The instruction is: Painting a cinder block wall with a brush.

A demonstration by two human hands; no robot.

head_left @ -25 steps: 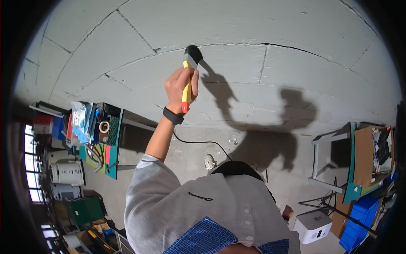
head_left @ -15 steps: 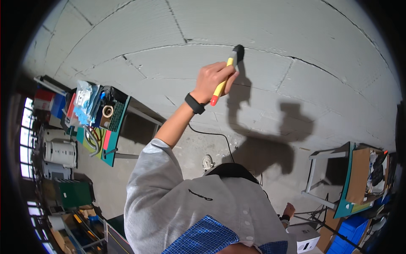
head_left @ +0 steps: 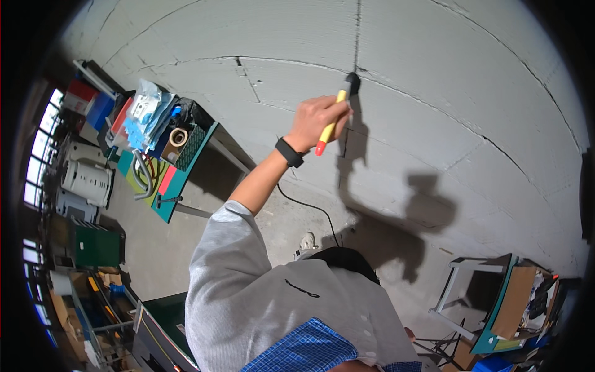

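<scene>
My left hand (head_left: 320, 124) is closed round the yellow handle of a paintbrush (head_left: 333, 127), whose end is red. The grey collar leads up to dark bristles (head_left: 353, 80), which appear to meet the pale block wall (head_left: 297, 87). They lie at a horizontal joint, just below where a dark vertical joint comes down. A black band (head_left: 289, 152) circles my left wrist. Of my right hand (head_left: 409, 334) only a sliver shows beside my shirt, low on the right; its fingers are hidden.
At left stands a green-topped table (head_left: 166, 211) with bags, a tape roll (head_left: 178, 137) and a hammer (head_left: 168, 200). Another table (head_left: 493, 338) at right bears a cardboard box (head_left: 515, 301). A black cable (head_left: 310, 204) crosses the floor near my shoe (head_left: 308, 240).
The view has turned left. The brush has moved left along the horizontal joint, to the foot of the vertical one. My right hand has mostly slipped out of sight.
</scene>
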